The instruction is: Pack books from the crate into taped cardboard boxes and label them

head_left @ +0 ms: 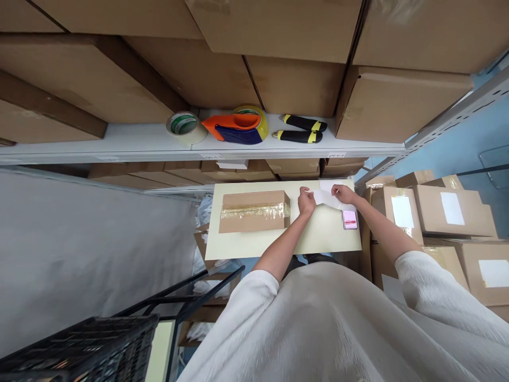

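Note:
A white paper sheet point(325, 198) stretches between my two hands above the right part of a pale yellow table point(254, 247). My left hand point(306, 201) is closed on the sheet's left end. At its other side my right hand point(342, 194) pinches the paper near the upper edge. Another white sheet point(329, 184) lies behind it on the table, partly covered. To the left of my left hand rests a cardboard box point(254, 212) with clear tape along its top. A phone point(350, 220) with a lit pinkish screen lies below my right hand.
On the shelf point(147, 139) ahead are a tape roll point(185, 126), an orange and blue tape dispenser point(234, 127) and two black-yellow utility knives point(301, 130). Large cartons point(294, 85) fill it behind them. Labelled boxes point(453, 209) stack at right; a black crate point(99, 345) stands lower left.

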The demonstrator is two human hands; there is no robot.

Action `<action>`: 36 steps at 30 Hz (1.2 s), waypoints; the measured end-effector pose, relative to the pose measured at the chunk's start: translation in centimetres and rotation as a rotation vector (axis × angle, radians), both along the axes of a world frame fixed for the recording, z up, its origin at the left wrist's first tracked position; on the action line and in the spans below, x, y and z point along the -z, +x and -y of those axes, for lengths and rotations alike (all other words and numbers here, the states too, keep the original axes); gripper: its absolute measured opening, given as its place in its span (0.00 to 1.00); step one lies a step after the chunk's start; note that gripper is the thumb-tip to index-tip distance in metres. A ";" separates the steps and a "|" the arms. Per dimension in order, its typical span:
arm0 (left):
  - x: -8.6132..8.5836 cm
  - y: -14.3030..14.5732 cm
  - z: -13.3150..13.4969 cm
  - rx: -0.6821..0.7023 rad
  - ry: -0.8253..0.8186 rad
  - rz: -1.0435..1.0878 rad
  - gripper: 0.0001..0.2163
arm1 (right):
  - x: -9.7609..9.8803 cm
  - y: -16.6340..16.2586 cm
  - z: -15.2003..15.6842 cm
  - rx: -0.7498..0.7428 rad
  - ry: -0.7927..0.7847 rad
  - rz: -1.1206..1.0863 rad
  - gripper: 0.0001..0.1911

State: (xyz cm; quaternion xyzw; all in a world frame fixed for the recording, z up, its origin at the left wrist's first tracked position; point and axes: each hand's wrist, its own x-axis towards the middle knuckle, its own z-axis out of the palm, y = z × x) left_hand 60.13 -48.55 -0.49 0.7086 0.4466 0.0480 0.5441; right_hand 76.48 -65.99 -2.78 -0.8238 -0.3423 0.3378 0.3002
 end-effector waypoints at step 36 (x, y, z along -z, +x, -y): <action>-8.1 -2.1 -2.6 0.133 0.205 0.239 0.09 | 1.4 -1.6 3.0 -0.061 -0.380 0.225 0.14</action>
